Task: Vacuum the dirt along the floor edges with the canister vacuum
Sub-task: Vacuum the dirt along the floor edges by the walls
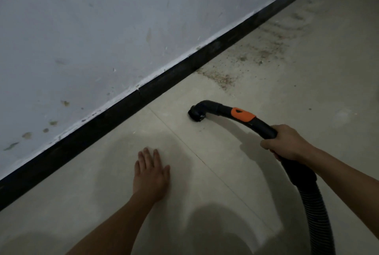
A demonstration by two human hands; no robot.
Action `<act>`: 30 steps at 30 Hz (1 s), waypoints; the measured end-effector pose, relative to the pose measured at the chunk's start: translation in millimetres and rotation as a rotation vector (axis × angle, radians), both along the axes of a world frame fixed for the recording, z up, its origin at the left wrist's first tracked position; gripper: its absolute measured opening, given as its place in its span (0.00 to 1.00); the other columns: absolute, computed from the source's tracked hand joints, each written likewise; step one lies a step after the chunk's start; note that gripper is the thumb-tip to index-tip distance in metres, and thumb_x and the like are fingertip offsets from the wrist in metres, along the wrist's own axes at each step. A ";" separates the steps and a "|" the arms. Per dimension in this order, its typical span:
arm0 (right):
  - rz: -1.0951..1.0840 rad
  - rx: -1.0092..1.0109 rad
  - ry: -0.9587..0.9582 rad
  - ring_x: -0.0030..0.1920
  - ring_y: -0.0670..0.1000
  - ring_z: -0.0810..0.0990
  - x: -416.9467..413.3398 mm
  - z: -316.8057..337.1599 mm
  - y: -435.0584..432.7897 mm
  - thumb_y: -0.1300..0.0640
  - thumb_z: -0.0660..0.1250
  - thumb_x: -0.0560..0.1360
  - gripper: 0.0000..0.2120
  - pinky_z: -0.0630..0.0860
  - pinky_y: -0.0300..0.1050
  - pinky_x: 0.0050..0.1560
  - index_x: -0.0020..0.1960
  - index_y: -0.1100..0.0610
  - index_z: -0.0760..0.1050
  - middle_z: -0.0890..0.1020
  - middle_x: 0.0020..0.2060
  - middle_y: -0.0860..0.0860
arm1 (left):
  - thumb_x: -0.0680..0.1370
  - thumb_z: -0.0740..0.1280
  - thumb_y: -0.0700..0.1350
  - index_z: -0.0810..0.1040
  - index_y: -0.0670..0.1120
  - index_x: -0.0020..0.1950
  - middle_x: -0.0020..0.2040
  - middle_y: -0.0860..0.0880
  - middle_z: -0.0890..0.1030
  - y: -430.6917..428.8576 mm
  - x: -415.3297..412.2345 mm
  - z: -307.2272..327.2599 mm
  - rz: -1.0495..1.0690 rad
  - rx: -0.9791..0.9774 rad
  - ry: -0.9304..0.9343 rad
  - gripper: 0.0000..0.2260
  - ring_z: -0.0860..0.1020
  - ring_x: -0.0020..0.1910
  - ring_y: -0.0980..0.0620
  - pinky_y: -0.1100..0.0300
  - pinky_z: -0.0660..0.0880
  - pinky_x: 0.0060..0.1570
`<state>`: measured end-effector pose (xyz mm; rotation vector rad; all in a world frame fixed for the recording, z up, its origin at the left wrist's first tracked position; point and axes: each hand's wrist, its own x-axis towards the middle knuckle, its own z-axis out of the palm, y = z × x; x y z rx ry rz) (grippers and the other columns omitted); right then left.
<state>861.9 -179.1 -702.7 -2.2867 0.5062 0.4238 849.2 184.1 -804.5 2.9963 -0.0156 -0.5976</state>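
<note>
Black hose handle (261, 126) gripped in my right hand (287, 143); left hand (150, 173) flat, fingers straight, on floor (225, 183). One nozzle (196, 112), one dirt patch (254, 56).

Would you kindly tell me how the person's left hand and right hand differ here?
The left hand lies flat, fingers straight, on the floor; the right hand is curled round the black vacuum wand. The left hand holds nothing; the right hand holds the wand with its nozzle on the tiles, short of the dirt. Both are bare, with bare forearms.
</note>
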 end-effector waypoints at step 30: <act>-0.174 -0.033 -0.065 0.24 0.53 0.76 -74.6 -8.2 -15.0 0.63 0.72 0.70 0.05 0.72 0.42 0.26 0.41 0.57 0.76 0.79 0.26 0.54 | 0.82 0.48 0.56 0.45 0.40 0.78 0.77 0.33 0.44 -22.1 6.0 2.5 0.084 -0.028 0.013 0.30 0.43 0.76 0.34 0.44 0.48 0.75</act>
